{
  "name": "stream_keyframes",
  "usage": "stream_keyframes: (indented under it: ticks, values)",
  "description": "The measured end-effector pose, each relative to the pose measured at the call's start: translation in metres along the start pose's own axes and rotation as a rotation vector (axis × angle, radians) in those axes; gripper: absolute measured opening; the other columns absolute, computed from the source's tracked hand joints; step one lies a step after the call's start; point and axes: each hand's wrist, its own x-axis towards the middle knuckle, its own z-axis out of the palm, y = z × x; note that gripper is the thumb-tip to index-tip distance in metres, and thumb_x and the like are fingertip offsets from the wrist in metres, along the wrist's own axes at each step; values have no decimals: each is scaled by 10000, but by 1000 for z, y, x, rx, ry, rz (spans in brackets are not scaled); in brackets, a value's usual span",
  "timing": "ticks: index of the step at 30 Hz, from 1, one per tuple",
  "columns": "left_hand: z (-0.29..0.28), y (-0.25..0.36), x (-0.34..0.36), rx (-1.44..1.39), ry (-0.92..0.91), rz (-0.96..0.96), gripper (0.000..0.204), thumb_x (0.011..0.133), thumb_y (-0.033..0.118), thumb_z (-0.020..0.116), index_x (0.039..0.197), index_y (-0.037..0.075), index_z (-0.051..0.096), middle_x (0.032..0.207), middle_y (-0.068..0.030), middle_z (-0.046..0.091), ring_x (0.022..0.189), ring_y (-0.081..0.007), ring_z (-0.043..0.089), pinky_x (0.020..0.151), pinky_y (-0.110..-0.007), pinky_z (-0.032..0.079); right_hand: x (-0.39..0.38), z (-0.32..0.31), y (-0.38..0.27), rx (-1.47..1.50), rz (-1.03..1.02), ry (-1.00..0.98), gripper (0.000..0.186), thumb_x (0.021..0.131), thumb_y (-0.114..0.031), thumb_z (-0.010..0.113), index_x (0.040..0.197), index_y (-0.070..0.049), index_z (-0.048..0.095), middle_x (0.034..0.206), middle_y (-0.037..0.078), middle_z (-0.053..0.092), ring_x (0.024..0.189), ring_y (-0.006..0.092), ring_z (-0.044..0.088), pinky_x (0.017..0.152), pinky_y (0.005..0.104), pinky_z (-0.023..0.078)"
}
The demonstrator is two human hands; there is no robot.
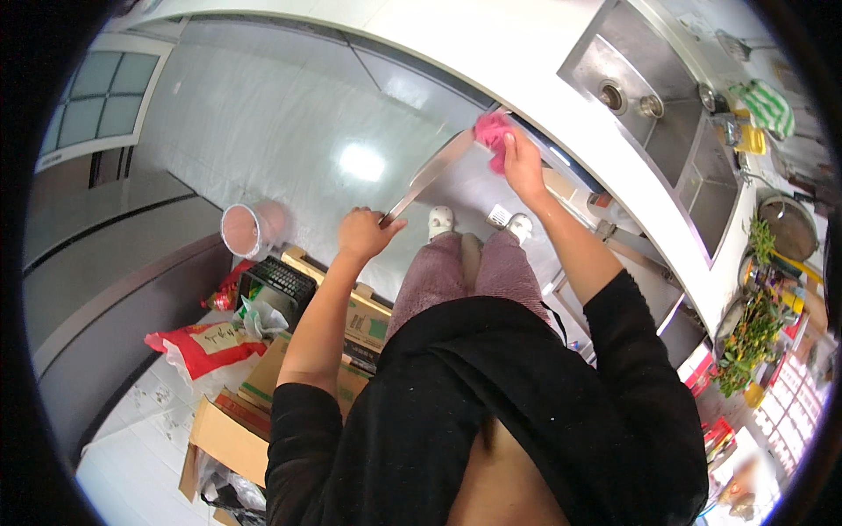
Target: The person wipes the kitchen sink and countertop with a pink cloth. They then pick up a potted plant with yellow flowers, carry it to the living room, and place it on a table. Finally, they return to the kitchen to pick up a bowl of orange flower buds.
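A long, flat, metal-edged strip [431,175] slants over the floor from low left to upper right; I cannot make out what it belongs to. My left hand [364,235] grips its lower left end, fingers curled round it. My right hand [524,167] holds a bunched pink cloth [491,128] against its upper right end, beside the white counter's front edge. My feet in white shoes [439,224] stand on the tiles below, near a small white slotted item [498,216].
The white counter [438,35] runs along top and right, with a steel sink [667,145], plants [750,342], pots and bottles. A pink bucket [248,230], black crate [286,282], red bag [197,355] and cardboard boxes [224,421] crowd the left floor. A glazed door [114,96] is at upper left.
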Motion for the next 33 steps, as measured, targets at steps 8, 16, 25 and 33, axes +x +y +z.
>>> stream_keyframes:
  ticks: [8, 16, 25, 33]
  values:
    - [17, 40, 59, -275, 191, 87, 313, 793, 362, 603, 945, 98, 675, 821, -124, 667, 758, -286, 639, 680, -376, 495, -96, -39, 33, 923, 674, 44, 270, 974, -238, 419, 992, -31, 591, 931, 26, 597, 875, 128, 508, 814, 287, 412]
    - [27, 36, 84, -147, 121, 81, 282, 717, 342, 639, 727, 61, 649, 742, -127, 655, 729, -314, 630, 653, -392, 492, -150, -110, 85, 905, 660, 261, 261, 975, -223, 419, 1011, -36, 598, 888, 5, 594, 799, 103, 519, 756, 263, 434]
    - [41, 58, 71, -212, -38, -137, 236, 749, 242, 674, 695, 12, 664, 636, -95, 640, 551, -189, 620, 545, -329, 502, -207, -153, 144, 778, 672, 103, 298, 977, -243, 408, 1051, -8, 575, 924, 37, 600, 851, 117, 509, 819, 269, 415]
    - [70, 165, 32, -857, -269, -219, 165, 831, 123, 645, 861, -38, 617, 733, -89, 624, 637, -180, 632, 580, -289, 563, -256, -194, 198, 787, 749, 198, 277, 981, -227, 399, 1037, -24, 579, 923, 25, 602, 834, 111, 525, 801, 253, 423]
